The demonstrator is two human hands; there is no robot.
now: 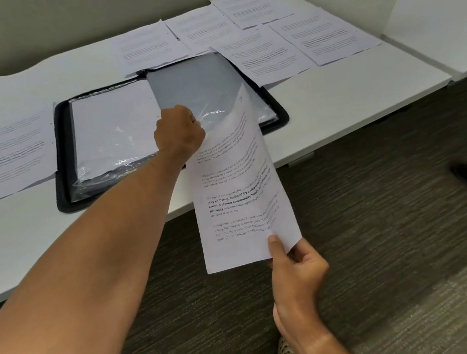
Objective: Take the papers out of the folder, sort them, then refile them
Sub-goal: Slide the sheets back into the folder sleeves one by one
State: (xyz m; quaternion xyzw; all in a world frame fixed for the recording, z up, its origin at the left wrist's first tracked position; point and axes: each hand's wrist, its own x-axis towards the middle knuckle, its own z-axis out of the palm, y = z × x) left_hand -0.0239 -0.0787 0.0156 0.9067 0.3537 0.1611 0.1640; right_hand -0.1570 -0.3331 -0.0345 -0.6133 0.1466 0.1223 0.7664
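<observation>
White desk (pixel 337 102), grey carpet (pixel 393 242)

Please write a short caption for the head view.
Right hand slides printed sheet into open zip folder.

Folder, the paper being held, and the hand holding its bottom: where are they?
Folder (pixel 60 163): head view, on its black zippered left edge.
Held paper (pixel 240 206): head view, on the printed middle.
Right hand (pixel 297 271): head view, on the back of the hand.
</observation>
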